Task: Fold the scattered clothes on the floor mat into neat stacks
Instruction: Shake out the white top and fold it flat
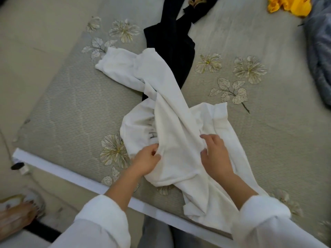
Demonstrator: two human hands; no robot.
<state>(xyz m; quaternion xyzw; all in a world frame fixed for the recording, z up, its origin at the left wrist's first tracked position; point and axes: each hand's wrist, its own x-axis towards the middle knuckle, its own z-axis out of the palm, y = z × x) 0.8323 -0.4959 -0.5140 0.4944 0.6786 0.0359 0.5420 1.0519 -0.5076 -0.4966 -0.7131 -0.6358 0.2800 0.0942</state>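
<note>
At the far left a bare foot in a pale sandal stands on the smooth cream floor, with a small black object lying near the mat's corner. The grey-green woven floor mat has a fine ribbed texture, a flat white border strip along its near edge, and embroidered flowers and leaves in cream and gold thread.

The left hand, coming out of a rolled white sleeve, pinches a fold of the crumpled white garment between thumb and curled fingers. This garment is soft, matte knit cloth and lies on the mat's near middle. It is twisted into a long diagonal rope with a sleeve-like end at the upper left, and faint grey print shows through a layer just above the left hand.

Its upper part overlaps a long black garment of smooth dark cloth that stretches away toward the top.

The right hand is seen from the back, its fingers bent down into the white cloth and gripping a gathered pleat.

At the top right lies a bunched bright yellow cloth. Beside it, at the right edge, is a rumpled, slightly shiny grey-blue fabric.
</note>
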